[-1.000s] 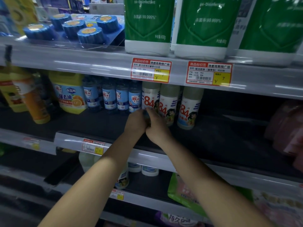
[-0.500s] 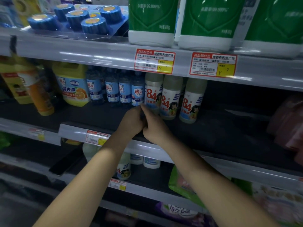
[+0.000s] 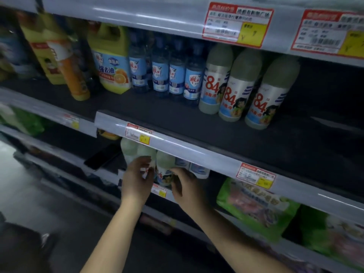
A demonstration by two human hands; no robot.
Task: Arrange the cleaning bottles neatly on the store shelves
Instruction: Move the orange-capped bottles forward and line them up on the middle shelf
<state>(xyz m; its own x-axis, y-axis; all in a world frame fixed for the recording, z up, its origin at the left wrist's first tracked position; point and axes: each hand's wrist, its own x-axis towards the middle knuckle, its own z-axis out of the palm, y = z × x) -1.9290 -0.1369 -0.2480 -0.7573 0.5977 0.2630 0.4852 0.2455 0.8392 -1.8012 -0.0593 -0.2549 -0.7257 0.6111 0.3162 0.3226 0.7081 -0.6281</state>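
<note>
Head view looks down a dim store rack with both hands reaching under the middle shelf [image 3: 197,123] to the lower shelf [image 3: 110,174]. On the middle shelf stand three upright "84" bottles [image 3: 234,89] in a row, touching side by side, set well back from the front edge; to their left four blue bottles [image 3: 177,69] stand packed together, then one yellow jug [image 3: 112,62], then an orange bottle [image 3: 69,64] tilted against a yellow one behind it. Right of the "84" row the shelf runs dark and bare to the frame's edge, and a broad strip lies free between the bottles and the price rail [image 3: 177,142]. Four price tags show clearly: two on the top rail, two on the middle rail, with smaller blurred ones lower down. On the lower shelf three pale-capped bottles stand close together just behind the rail, their tops partly hidden by it. The left hand [image 3: 136,178] has its fingers [image 3: 144,164] curled round the front of the left lower bottle [image 3: 144,154]; the right hand [image 3: 187,186] curls its fingers round the side of the right lower bottle [image 3: 164,170], whose "84" label shows between the two hands. Two white containers [image 3: 199,170] sit just right of it. One green pack [image 3: 254,205] lies further right, a second beyond it.
</note>
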